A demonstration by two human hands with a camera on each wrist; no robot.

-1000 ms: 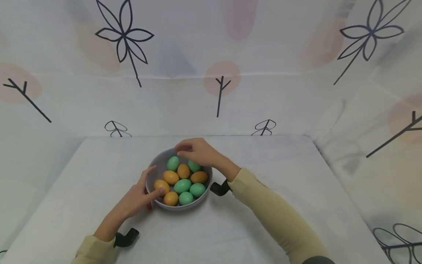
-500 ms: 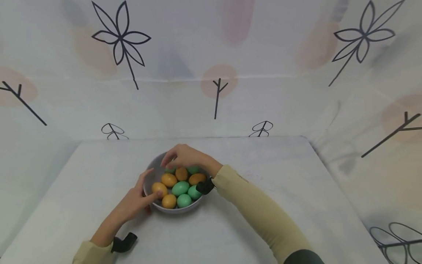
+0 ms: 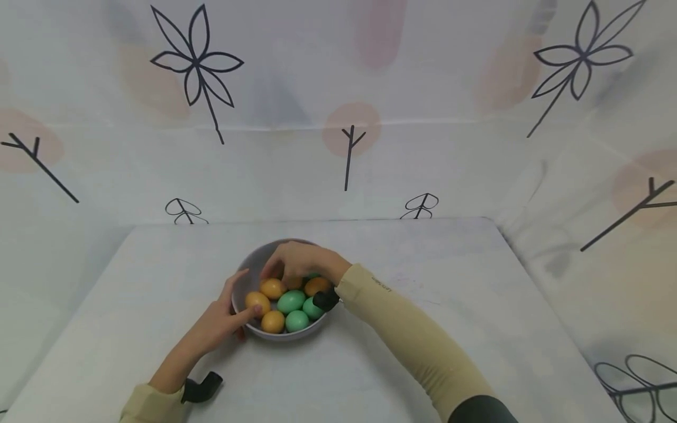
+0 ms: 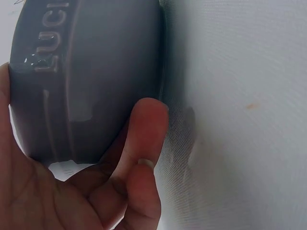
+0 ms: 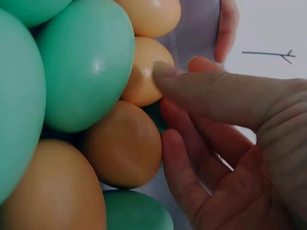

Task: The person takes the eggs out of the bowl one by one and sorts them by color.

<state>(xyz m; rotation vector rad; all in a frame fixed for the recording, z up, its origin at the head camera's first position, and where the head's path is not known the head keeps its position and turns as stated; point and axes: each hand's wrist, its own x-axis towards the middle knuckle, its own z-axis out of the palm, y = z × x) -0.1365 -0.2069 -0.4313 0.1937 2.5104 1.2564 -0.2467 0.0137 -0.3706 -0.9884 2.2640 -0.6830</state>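
A grey bowl [image 3: 251,267] with raised lettering on its outer wall holds several orange and green eggs. My left hand [image 3: 217,320] grips the bowl's left side, thumb over the rim near an orange egg [image 3: 257,302]. In the left wrist view, its fingers [image 4: 146,129] curl low beside the wall. My right hand [image 3: 302,261] reaches into the back of the bowl, fingers bent downward. In the right wrist view, its thumb overlaps an orange egg [image 5: 141,88], and a sliver of a green egg [image 5: 156,117] shows behind the fingers. I cannot tell whether they grip it.
The bowl stands on a white-covered table [image 3: 338,376], near its back edge. Behind rises a pale cloth backdrop [image 3: 275,170] with dark leaf and twig drawings. Dark wrist-worn pieces stick out below both wrists; the right one [image 3: 326,298] overlaps the bowl's right side.
My right hand has moved leftward and down into the bowl, covering the green egg at the back left. My left hand stays on the rim.
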